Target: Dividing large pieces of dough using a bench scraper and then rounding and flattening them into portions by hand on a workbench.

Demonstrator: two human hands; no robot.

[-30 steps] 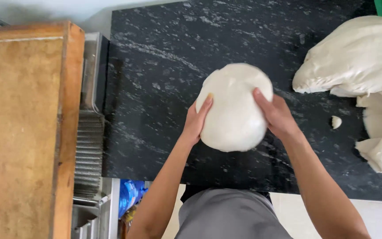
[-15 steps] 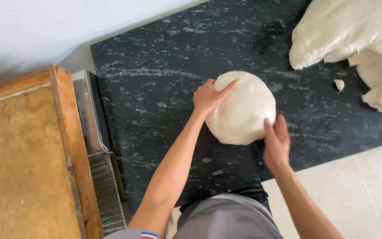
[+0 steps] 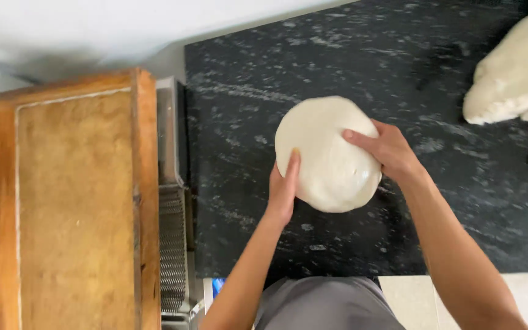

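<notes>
Dough ball (image 3: 328,153) is sitting between both hands: left hand (image 3: 283,189) pressing flat at its near-left edge, right hand (image 3: 389,150) cupping its right side.

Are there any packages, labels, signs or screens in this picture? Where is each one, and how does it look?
None clearly in view.
Only a small blue scrap shows at the bottom edge, below the dark stone counter, mostly hidden; what it is cannot be told.
</notes>
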